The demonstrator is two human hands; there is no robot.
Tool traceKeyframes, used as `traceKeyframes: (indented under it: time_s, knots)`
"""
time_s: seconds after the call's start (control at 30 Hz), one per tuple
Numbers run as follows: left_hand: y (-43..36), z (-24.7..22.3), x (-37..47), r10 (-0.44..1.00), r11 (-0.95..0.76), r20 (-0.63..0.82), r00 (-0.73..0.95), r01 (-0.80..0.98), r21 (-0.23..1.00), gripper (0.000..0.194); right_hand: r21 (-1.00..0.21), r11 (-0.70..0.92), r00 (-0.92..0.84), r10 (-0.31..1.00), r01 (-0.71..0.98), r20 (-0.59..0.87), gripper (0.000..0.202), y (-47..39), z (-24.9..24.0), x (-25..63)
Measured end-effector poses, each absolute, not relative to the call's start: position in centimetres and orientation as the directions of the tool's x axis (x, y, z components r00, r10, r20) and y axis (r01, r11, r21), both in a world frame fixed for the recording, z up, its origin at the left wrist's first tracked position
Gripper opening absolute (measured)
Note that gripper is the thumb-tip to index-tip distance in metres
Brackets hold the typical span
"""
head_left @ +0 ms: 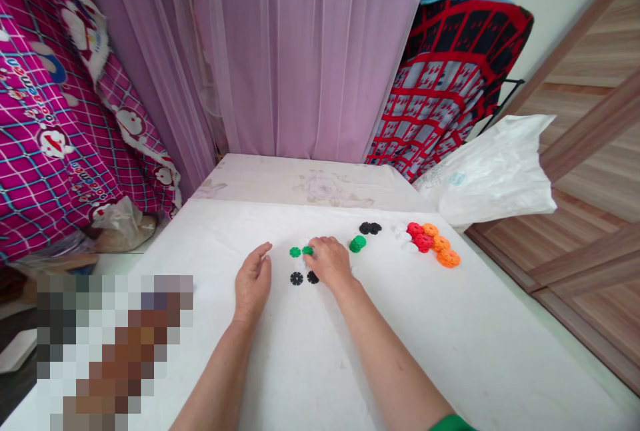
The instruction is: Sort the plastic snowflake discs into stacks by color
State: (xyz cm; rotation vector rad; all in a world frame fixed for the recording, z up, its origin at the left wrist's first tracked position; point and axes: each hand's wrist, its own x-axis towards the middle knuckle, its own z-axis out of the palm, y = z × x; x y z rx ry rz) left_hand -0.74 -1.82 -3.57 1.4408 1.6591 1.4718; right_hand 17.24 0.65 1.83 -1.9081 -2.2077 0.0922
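On the white-covered table, a green notched disc (295, 252) lies above a black disc (297, 278), between my two hands. My right hand (330, 261) has its fingers closed at a second green disc (307, 251); another black disc (313, 277) shows beside its lower edge. Something pale, partly hidden, is under the right fingers. My left hand (253, 281) rests to the left of the discs, fingers apart and holding nothing.
Right of my right hand are green discs (357, 243), black discs (370, 228), white discs (404, 236), red discs (421, 238) and orange discs (449, 258). A white plastic bag (500, 174) stands at the table's right edge. Curtains (310, 51) hang behind.
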Motion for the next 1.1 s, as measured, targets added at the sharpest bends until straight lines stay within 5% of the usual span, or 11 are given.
traceKeyframes:
  time_s: [0.2,0.57,1.1]
  knots:
    - [-1.9,-3.5,-0.8,0.912,-0.132,0.262,-0.316,0.380,0.916,0.031,-0.143,0.160,-0.145,0.983,0.977,0.113,0.016,1.5,1.5,16.4]
    - [-2.1,-2.7,-0.7,0.914,-0.119,0.241,-0.328,0.350,0.929,0.030,-0.442,-0.148,0.261,0.943,0.885,0.207,0.020,0.2,3.3,26.5]
    - [-2.0,-3.0,-0.7,0.918,-0.077,0.198,-0.343,0.336,0.939,0.032,-0.389,-0.150,0.259,0.934,0.909,0.247,0.025,0.4,3.0,28.1]
